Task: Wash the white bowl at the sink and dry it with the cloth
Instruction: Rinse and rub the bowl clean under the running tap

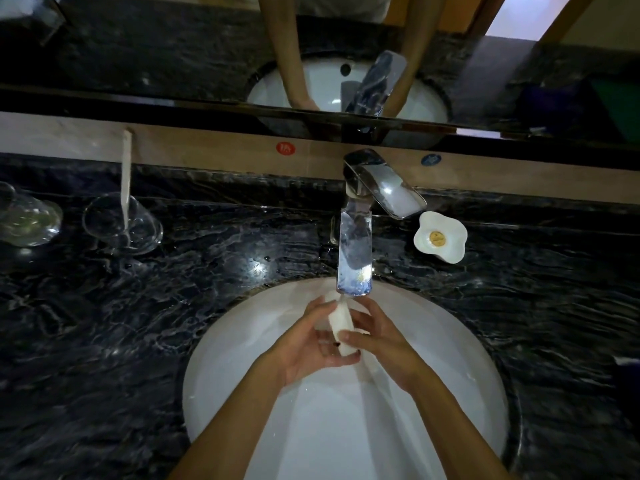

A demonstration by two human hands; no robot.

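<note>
Holding the white bowl (341, 327) edge-on under the faucet (355, 252), left hand (306, 344) and right hand (379, 344) both closed on it. Looked small, light, rigid, probably slippery wet and breakable; best pinched across the rim.

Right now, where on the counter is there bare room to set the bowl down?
The widest free patch is the dark counter between the glass and the faucet. The counter right of the flower-shaped dish also looks bare. Crowded: the far left, with two glasses, and the basin, where both hands hold the bowl under the spout.

Bowl (341, 327) partly behind fingers (360, 337).
</note>
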